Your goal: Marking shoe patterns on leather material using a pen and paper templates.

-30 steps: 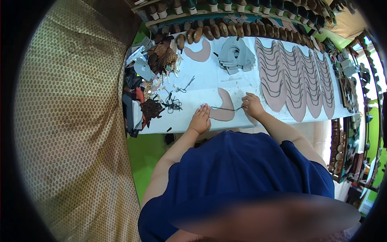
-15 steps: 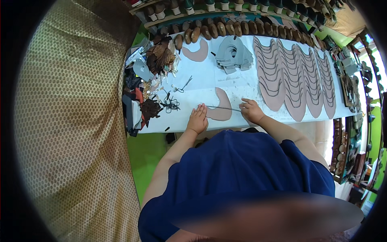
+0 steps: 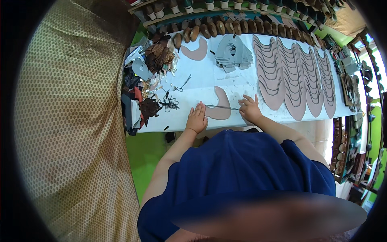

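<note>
A dark braided cord [image 3: 217,106] runs straight across a pinkish-beige curved piece [image 3: 223,114] shaped like a shoe upper, lying near the table's front edge. My left hand [image 3: 196,118] rests flat at the cord's left end, its fingers stretched out and close together. At the other end, where the cord thins to a tail, my right hand [image 3: 250,110] pinches it low between thumb and finger, the other fingers lifted and spread. Whether the cord's left end lies under my left fingertips I cannot tell.
Overlapping rows of beige pieces with dark trim [image 3: 271,94] cover the table's right. Grey cut pieces [image 3: 233,52] are stacked toward the back. Loose dark cords [image 3: 170,101] and a pile of scraps [image 3: 151,109] lie left. Brown shoe lasts [image 3: 221,28] line the back edge.
The right hand's free fingers have lifted and spread. A thin tail of the cord now shows beside it. The left hand stays flat in nearly the same place.
</note>
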Motion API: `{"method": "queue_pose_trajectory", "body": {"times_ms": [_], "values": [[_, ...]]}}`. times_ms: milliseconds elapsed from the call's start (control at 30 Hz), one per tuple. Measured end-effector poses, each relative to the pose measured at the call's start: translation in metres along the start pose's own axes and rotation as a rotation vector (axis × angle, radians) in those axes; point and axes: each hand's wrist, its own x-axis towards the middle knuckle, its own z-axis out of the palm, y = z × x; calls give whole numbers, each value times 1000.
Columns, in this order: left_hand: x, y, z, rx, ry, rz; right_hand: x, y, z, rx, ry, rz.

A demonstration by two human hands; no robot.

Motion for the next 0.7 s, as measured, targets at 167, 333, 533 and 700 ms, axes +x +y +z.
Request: {"method": "queue_pose_trajectory", "body": {"times_ms": [167, 333, 533, 700], "values": [[0, 1, 1, 24, -1, -30, 1, 4, 10, -54, 56, -66], [1, -4, 3, 43, 15, -30, 3, -15, -30, 106, -98, -35], [3, -1, -1, 34, 4, -51, 1, -41, -40, 171, -191, -94], [4, 1, 0, 48, -2, -65, -1, -49, -28, 133, -298, -99]]}}
